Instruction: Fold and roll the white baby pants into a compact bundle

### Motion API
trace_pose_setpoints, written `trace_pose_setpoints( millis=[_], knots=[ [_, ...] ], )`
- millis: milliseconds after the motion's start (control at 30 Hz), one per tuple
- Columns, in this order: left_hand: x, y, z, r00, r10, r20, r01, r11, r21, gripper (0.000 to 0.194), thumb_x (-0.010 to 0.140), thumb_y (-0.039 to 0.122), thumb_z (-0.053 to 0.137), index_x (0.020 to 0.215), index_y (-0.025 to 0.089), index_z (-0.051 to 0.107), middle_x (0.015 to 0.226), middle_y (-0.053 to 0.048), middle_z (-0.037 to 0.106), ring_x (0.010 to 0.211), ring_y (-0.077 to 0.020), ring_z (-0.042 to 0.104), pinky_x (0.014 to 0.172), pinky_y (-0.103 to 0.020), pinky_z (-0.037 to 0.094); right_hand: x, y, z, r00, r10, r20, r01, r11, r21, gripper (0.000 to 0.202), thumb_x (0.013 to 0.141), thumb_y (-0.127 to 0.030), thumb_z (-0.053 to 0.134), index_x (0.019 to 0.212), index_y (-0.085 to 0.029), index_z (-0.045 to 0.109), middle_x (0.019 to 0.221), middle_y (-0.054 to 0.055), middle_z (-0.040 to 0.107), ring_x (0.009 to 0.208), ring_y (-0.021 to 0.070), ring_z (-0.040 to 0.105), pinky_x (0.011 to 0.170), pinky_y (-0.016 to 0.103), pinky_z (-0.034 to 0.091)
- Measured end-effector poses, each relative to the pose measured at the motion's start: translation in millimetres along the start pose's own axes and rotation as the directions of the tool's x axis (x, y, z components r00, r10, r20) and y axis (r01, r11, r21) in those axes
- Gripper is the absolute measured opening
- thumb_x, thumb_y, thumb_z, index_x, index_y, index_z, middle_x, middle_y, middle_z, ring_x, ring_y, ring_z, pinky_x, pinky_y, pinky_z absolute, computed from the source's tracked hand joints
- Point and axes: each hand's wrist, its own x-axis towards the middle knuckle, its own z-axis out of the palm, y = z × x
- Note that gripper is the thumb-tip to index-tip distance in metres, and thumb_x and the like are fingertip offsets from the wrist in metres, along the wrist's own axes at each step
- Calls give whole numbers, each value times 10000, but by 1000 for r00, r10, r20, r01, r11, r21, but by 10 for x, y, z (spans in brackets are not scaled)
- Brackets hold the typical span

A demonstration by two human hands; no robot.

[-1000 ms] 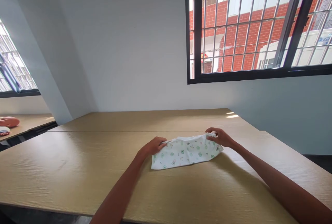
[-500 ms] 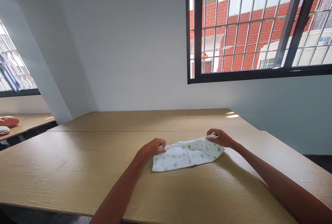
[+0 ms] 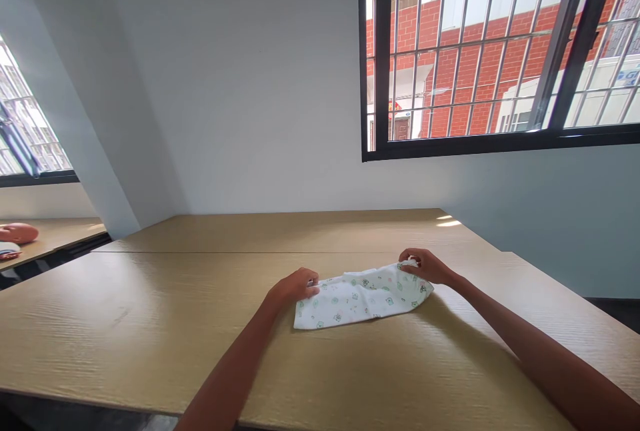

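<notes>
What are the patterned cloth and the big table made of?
The cloth looks like soft, matte cotton, maybe, since it creases and bends between the hands. The table seems to be wood or wood-look board: smooth, slightly shiny, with fine grain lines.

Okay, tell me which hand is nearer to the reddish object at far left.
Left. The left hand, at the printed cloth's left end, is right of the reddish object; the right hand, at the cloth's other end, is farther right.
</notes>
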Motion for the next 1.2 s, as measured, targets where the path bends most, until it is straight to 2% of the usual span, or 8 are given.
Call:
trace_pose_setpoints(
  millis=[200,433,600,767,900,1000,1100,1200],
  knots=[
    [-12,10,-22,998,-3,-67,3,1000,8,250,891,402,414,766,197,486,830,-17,559,678,-162,484,532,-246,281,-2,3,-14,1000,-16,3,16,1000,-13,240,813,-419,540,823,-190,612,843,35,641,706,159,535,609,275,407],
    [-22,95,-125,987,33,-160,-34,999,-5,364,919,462,346,693,187,420,724,-12,502,628,-154,419,536,-265,261,-9,36,-73,999,-36,-40,35,999,-36,164,817,-322,496,854,-199,598,841,31,631,714,166,528,608,283,399],
    [-21,86,-252,963,99,-251,-106,994,-18,381,917,467,354,674,180,419,682,5,471,626,-140,385,568,-250,289,7,25,-168,996,-45,-77,43,999,-31,182,840,-370,497,852,-199,559,812,30,604,688,165,511,578,275,392],
    [-71,128,-565,894,161,-417,-225,968,-108,417,915,502,370,665,171,416,633,28,392,608,-117,341,565,-223,286,65,-235,-479,983,-65,-172,64,998,-15,282,884,-476,483,841,-200,517,786,33,566,676,160,491,552,260,391],
    [-153,235,-966,857,160,-489,-301,927,-225,428,886,524,437,653,165,414,618,38,345,588,-100,316,530,-200,271,155,-636,-854,949,-123,-291,121,992,-25,315,866,-509,536,840,-196,540,793,46,565,678,164,486,552,265,393],
    [-225,302,-1251,831,165,-531,-343,904,-256,401,884,494,470,663,163,422,617,43,329,574,-88,299,513,-188,252,228,-873,-1063,933,-153,-325,163,987,5,320,848,-514,578,844,-195,559,797,41,547,671,156,482,540,261,387],
    [-281,321,-1421,821,162,-548,-359,892,-275,392,880,476,500,661,158,430,613,43,333,566,-82,300,504,-185,244,276,-985,-1141,933,-168,-319,197,978,64,328,835,-520,602,845,-195,563,798,33,527,655,146,475,512,252,371],
    [-302,291,-1470,842,167,-512,-362,880,-309,391,875,472,519,660,156,435,605,43,323,550,-76,292,489,-187,228,290,-1020,-1126,948,-154,-280,185,979,85,337,839,-528,594,843,-194,548,729,10,494,590,124,430,479,241,334]
  ],
)
